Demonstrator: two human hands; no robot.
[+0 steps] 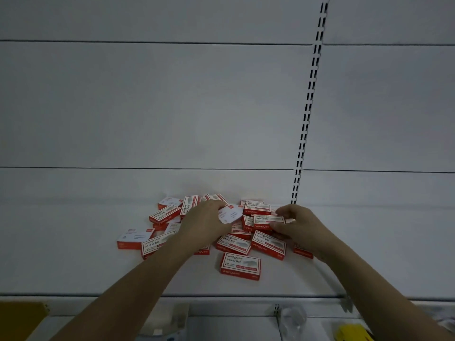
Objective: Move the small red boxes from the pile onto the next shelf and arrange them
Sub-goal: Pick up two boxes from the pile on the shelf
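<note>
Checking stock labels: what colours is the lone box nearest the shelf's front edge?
Red with a white label panel, clearest in the head view.

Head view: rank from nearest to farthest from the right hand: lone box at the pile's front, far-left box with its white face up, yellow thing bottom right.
From the right hand:
1. Lone front box, below and left of the hand.
2. Far-left box, across the pile.
3. Yellow thing, under the shelf edge, bottom right.
</note>
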